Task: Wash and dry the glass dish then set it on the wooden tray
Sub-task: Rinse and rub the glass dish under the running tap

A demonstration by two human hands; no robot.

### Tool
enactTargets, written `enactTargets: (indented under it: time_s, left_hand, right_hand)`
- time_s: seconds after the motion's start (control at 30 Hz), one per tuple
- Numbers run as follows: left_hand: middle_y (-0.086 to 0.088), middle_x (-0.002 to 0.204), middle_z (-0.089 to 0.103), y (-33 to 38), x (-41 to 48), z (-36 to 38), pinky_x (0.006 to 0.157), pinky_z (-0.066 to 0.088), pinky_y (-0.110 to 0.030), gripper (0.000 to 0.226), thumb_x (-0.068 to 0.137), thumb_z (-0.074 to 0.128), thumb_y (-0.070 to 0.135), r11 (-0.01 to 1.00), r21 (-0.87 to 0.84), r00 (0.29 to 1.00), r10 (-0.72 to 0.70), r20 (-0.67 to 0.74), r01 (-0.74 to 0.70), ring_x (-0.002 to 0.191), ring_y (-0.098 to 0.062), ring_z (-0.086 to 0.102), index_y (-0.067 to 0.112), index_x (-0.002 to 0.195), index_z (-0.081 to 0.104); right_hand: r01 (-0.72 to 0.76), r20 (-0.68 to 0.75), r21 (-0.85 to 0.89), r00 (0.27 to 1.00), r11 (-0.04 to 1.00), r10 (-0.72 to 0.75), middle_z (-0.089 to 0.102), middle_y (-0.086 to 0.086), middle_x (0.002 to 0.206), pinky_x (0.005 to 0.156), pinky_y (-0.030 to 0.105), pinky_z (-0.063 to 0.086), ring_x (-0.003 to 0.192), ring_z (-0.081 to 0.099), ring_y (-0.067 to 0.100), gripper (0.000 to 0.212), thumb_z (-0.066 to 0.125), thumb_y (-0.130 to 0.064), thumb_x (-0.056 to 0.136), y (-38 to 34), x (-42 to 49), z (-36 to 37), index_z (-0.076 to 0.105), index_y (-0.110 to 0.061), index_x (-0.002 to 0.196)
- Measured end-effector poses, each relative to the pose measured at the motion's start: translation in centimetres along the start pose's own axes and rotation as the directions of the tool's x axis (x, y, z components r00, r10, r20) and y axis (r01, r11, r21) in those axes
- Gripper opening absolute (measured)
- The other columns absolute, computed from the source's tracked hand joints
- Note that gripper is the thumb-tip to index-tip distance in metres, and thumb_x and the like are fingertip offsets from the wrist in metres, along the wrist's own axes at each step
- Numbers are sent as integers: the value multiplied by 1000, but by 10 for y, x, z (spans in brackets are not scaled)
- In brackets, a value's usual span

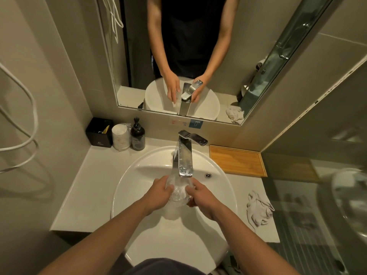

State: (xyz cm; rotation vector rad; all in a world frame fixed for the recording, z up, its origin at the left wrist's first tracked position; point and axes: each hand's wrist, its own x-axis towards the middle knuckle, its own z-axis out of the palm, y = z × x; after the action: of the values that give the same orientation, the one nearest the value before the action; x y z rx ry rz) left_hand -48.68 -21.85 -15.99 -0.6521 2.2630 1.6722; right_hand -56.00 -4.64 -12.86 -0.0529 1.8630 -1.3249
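Observation:
A clear glass dish (178, 192) is held over the white basin (137, 171), right under the chrome tap's spout (184, 157). My left hand (158, 192) grips its left side and my right hand (199, 195) grips its right side, fingers curled over the rim. Water blurs the glass, so its shape is hard to make out. The wooden tray (237, 160) lies flat on the counter to the right of the tap and holds nothing.
A crumpled white cloth (259, 210) lies on the counter at the right. A black pump bottle (137, 135), a wrapped stack of cups (121, 136) and a black box (99, 132) stand at the back left. A mirror (198, 56) hangs above; a glass shower wall is at right.

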Motion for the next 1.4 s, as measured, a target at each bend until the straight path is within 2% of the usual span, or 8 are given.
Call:
enactTargets:
  time_s: [0.17,0.3,0.4,0.53,0.8,0.93,1.23,1.4]
  left_hand:
    - [-5,135,52,-15,4,5,97,56,-52,44,86,44,52,994,-112,1000,5,13,-3,115,-23,63,45,129,50]
    - [-6,134,49,7,-10,7,87,61,-45,40,97,45,38,978,-203,998,-28,65,40,113,-28,64,41,136,44]
    - [-10,125,57,13,-9,10,73,61,-37,32,105,41,37,967,-242,994,-60,93,81,100,-24,67,25,134,40]
    - [-10,122,57,14,-10,13,91,59,-48,36,106,37,39,972,-221,996,-88,-30,79,106,-22,64,10,126,38]
    - [-11,121,62,11,-8,14,76,63,-37,33,103,44,41,947,-307,996,-87,32,92,96,-19,68,16,125,45]
    - [-17,130,56,-2,-4,19,76,65,-44,46,97,47,47,944,-325,998,-60,6,59,106,-25,69,11,125,48]
    - [-11,119,58,14,-9,17,72,65,-42,46,101,47,48,924,-361,992,-126,22,125,96,-23,70,9,124,37]
    - [-8,124,57,17,-13,18,81,64,-46,30,106,42,34,925,-375,998,-58,10,58,106,-26,69,17,129,34]
  right_hand:
    - [39,-98,41,995,998,-35,70,10,98,74,35,48,81,57,22,40,59,-40,92,14,0,5,66,-10,115]
    - [2,-27,61,1000,998,0,75,5,119,86,44,61,101,71,24,27,50,-36,106,19,-4,6,60,-34,130]
    - [45,10,77,999,996,-46,74,6,120,82,40,59,98,71,21,30,47,-26,108,17,-4,4,59,-35,134]
    - [98,-27,85,995,992,-97,75,13,120,90,36,56,104,70,27,30,52,-10,103,26,-2,5,66,-21,128]
    - [138,-41,-4,990,990,-138,71,-4,124,79,29,59,103,72,19,35,42,-35,109,21,-2,8,52,-43,142]
    - [201,-108,-45,973,979,-205,71,-10,90,69,18,51,81,64,11,24,43,-28,110,20,-4,8,65,-24,118]
    - [204,-65,31,977,978,-202,73,-8,124,89,41,62,110,73,16,31,41,-34,111,19,-9,13,57,-41,137]
    - [173,-130,71,978,982,-163,75,1,115,93,31,59,110,73,21,22,51,-20,108,34,-8,16,66,-26,123]
